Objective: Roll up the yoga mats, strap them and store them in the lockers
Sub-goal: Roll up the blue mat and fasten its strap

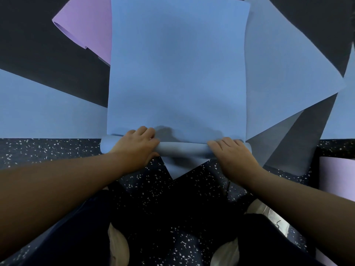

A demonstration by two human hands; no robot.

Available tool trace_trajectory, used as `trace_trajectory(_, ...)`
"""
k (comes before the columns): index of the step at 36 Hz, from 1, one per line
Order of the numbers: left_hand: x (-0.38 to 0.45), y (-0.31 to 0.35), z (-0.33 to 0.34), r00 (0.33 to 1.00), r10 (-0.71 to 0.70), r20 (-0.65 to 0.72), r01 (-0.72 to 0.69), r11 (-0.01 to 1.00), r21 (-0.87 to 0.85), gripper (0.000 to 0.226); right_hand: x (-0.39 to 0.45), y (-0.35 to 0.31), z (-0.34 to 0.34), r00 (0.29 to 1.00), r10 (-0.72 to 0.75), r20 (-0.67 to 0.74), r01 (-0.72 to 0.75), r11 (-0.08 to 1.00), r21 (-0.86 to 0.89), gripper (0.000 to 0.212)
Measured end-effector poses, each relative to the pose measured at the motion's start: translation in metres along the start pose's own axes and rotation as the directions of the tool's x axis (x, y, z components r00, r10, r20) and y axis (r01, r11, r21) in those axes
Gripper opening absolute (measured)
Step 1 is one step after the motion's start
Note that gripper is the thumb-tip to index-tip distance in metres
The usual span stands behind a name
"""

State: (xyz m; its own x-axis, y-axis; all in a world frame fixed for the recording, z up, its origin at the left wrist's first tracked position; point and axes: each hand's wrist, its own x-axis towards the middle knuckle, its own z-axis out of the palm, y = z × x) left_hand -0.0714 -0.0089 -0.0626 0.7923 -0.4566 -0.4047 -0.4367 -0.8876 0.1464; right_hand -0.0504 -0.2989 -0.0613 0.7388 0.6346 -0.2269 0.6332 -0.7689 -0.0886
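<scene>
A blue mat (176,70) lies flat on the floor (57,150), stretching straight away from the viewer. Its near end is curled into a narrow roll (182,148) that runs left to right just in front of the person's knees. The roll is a paler, greyer blue than the flat part and only a few turns thick. The left hand (134,145) lies over the roll near its left end, fingers curled over the top and thumb underneath, gripping it. The right hand (232,152) rests on the roll near its right end, fingers bent over it and holding it. Both forearms are bare.

Under the blue mat, other mats fan out: a second blue one (288,73) angled to the right, another (38,108) to the left, and a purple mat (84,24) with a curled edge at upper left. A pale purple mat (338,175) shows at the right edge. The floor is dark with white specks.
</scene>
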Motion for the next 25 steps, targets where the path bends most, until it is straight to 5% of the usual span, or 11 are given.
trace_trajectory(16, 0.019, -0.005, -0.013, 0.989, -0.141, 0.035, 0.143, 0.985, -0.101, 0.028, -0.005, -0.019, 0.001, 0.991, -0.058, -0.118, 0.051, 0.997, -0.063, 0.044)
trace_trajectory(25, 0.028, -0.011, -0.023, 0.975, -0.176, 0.134, 0.195, 0.970, -0.147, 0.031, -0.016, -0.019, 0.015, 0.985, 0.038, 0.171, -0.014, 0.990, -0.138, 0.079)
